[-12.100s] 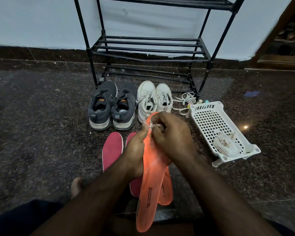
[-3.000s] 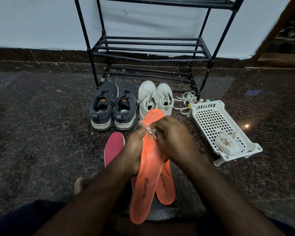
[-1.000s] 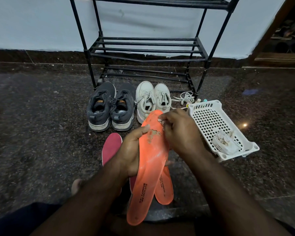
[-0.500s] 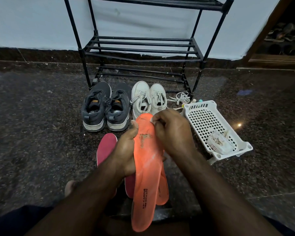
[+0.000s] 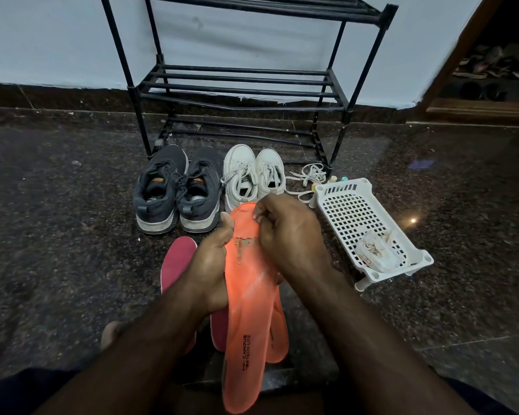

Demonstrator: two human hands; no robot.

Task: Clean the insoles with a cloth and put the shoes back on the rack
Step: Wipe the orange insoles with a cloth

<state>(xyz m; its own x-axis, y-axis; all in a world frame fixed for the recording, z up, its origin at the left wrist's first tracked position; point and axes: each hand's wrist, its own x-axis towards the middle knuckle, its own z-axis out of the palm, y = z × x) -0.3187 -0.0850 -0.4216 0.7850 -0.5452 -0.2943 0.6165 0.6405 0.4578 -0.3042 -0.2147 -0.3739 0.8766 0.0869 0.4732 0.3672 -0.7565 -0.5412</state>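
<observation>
Cleaning is midway: left hand [image 5: 209, 265] grips the orange insole [image 5: 246, 310], right hand [image 5: 285, 232] pinches its worn toe; cloth unseen; shoes [image 5: 174, 193] wait off the rack [image 5: 240, 85].

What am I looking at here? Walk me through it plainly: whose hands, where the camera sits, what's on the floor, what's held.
No machine: a person's bare hands, filmed by a camera on their head, looking down. The left hand grips an orange insole; the right hand pinches its toe end, fingers curled. Whether a cloth is in them is unclear. On the floor lie another orange insole, two red insoles, grey sneakers, white sneakers, loose laces and a white basket. Behind stands a black shoe rack.
</observation>
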